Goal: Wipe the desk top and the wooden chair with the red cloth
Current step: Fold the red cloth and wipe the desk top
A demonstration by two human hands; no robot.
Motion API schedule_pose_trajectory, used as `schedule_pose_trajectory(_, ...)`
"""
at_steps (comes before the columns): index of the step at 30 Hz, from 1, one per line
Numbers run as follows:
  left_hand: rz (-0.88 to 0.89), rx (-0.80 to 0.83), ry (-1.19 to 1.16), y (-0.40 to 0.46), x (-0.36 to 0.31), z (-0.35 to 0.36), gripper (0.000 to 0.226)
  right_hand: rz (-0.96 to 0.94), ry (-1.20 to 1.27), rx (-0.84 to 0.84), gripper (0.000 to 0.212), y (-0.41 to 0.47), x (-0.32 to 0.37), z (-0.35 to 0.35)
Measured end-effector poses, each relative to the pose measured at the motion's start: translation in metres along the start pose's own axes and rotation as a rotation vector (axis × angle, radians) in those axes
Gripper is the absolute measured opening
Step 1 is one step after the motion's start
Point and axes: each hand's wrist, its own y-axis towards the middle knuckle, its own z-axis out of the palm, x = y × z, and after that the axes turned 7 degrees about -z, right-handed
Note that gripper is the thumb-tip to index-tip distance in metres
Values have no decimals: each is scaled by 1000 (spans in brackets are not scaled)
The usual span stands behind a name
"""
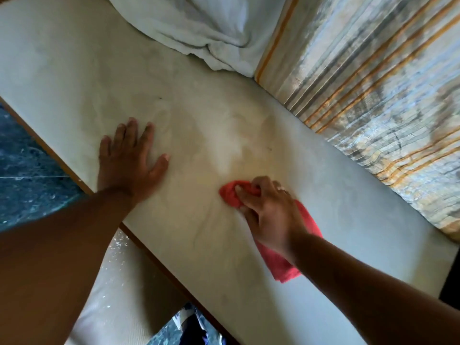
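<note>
The red cloth (pixel 281 260) lies bunched on the desk top (pixel 249 135), near its front edge, with the right hand (pixel 268 210) closed on it and pressing down. The left hand (pixel 129 160) rests flat and open on the desk, holding nothing. Smears and dull patches still show, so the desk looks part done; no chair is visible.

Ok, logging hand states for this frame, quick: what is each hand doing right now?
Left hand: open, flat on the desk top, holding nothing.
Right hand: closed on the red cloth, pressing it to the desk.
</note>
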Motion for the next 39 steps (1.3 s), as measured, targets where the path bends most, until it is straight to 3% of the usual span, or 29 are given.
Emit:
schedule_pose_trajectory(2,3,-3,-7,0,1,1,81,-63,52,36,38,-2,-26,-16)
schedule_pose_trajectory(5,1,-7,-12,3,3,3,79,238,-80,-115,38,50,-86,-35)
schedule_pose_trajectory(7,4,-15,-10,4,4,4,79,352,-120,-129,38,75,-82,-29)
schedule_pose_trajectory(10,5,-7,-17,0,2,2,80,94,-80,-46,35,45,-37,-11)
schedule_pose_trajectory(12,-1,-5,-11,0,0,0,80,34,-27,8,37,31,-54,-24)
schedule_pose_trajectory(15,-12,-6,-6,1,0,0,80,303,-129,-75,37,74,-107,-48)
schedule_pose_trajectory(17,-10,-1,-5,1,-1,-2,80,390,-156,-120,34,89,-92,-40)
schedule_pose_trajectory(18,-11,5,-8,1,-1,-2,81,362,-110,-112,32,85,-67,-31)
schedule_pose_trajectory(20,-14,7,-20,-1,-2,-5,82,126,-8,8,35,53,-22,-12)
schedule_pose_trajectory(22,-5,-2,-29,-1,-4,-5,82,-76,79,94,40,32,-24,-15)
schedule_pose_trajectory(23,-2,-6,-32,-1,-4,-5,82,-68,115,50,39,39,-42,-22)
schedule_pose_trajectory(26,-8,-9,-33,0,-1,-4,82,258,-123,-138,43,95,-104,-36)
schedule_pose_trajectory(28,-2,-5,-28,0,1,-2,83,394,-200,-137,50,125,-105,-31)
schedule_pose_trajectory(29,4,1,-22,1,0,-2,83,352,-225,-104,52,128,-85,-21)
schedule_pose_trajectory(31,8,-1,-13,1,0,-2,81,96,-225,-7,54,100,-22,15)
schedule_pose_trajectory(34,32,-20,-10,-3,1,-2,76,-198,-69,181,61,3,58,42)
schedule_pose_trajectory(37,21,0,-11,-2,0,-4,75,-262,-40,200,51,-14,19,20)
schedule_pose_trajectory(39,8,53,-14,-3,1,-6,75,-143,-132,131,51,22,-19,3)
